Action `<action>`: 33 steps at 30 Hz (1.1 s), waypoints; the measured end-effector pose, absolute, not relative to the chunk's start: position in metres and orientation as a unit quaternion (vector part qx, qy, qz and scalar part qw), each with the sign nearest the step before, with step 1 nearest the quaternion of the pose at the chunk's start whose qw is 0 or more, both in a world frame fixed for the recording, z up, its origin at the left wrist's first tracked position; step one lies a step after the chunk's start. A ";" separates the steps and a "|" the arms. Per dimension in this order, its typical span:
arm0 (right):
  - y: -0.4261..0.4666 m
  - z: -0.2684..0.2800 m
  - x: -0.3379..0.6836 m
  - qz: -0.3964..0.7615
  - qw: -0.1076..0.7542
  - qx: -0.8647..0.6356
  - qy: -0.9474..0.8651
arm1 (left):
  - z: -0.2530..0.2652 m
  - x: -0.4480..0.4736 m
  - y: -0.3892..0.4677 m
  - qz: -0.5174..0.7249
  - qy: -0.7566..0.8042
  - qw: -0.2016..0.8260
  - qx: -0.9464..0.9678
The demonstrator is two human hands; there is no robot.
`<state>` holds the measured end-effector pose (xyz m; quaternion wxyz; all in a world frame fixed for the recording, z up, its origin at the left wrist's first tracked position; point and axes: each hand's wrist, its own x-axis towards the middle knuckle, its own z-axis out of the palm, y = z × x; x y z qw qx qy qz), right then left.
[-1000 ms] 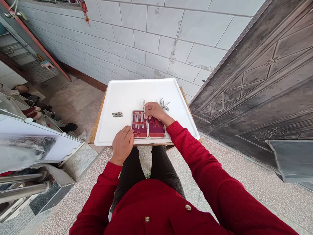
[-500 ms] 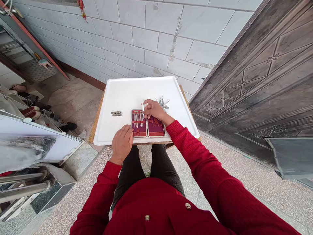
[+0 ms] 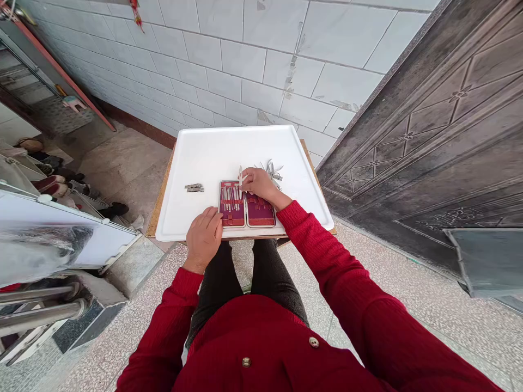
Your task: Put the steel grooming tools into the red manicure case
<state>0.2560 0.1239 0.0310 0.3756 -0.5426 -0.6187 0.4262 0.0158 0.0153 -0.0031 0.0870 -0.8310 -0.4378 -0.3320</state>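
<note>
A manicure case (image 3: 232, 222) lies unfolded near the front edge of a white tray (image 3: 192, 149). Its purple-and-red left half carries several slim metal tools (image 3: 231, 198) under a red strap; the right half shows red loops, partly covered by my right hand. My right hand (image 3: 258, 182) pinches a slim silvery manicure tool (image 3: 241, 173) upright over the top middle of the case; its exact kind is unclear. My left hand (image 3: 204, 231) lies with fingers stretched on the tray, its thumb side touching the case's left edge.
Nail clippers (image 3: 194, 188) lie on the tray's left side. Scissors and other metal tools (image 3: 274, 170) are piled beyond my right hand. The tray rests on a wooden table (image 3: 163, 193) before a tiled wall (image 3: 241, 60). A dark door (image 3: 429, 125) stands at right.
The slim tool has turned slightly in my right fingers, and that hand has shifted a little to the right. My left hand stays at the case's edge.
</note>
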 end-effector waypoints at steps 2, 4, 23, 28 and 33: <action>0.121 0.036 0.256 0.435 0.376 -0.549 -0.607 | -0.003 0.016 0.015 -0.330 -0.440 0.087 -0.831; 0.117 0.041 0.256 0.442 0.372 -0.548 -0.605 | -0.002 0.016 0.015 -0.327 -0.442 0.084 -0.831; 0.119 0.039 0.253 0.319 0.417 -0.564 -0.637 | -0.004 0.015 0.015 -0.332 -0.439 0.074 -0.831; 0.129 0.030 0.253 0.355 0.454 -0.559 -0.596 | -0.004 0.015 0.016 -0.335 -0.439 0.064 -0.831; 0.127 0.033 0.252 0.354 0.430 -0.576 -0.599 | -0.004 0.014 0.015 -0.331 -0.439 0.055 -0.833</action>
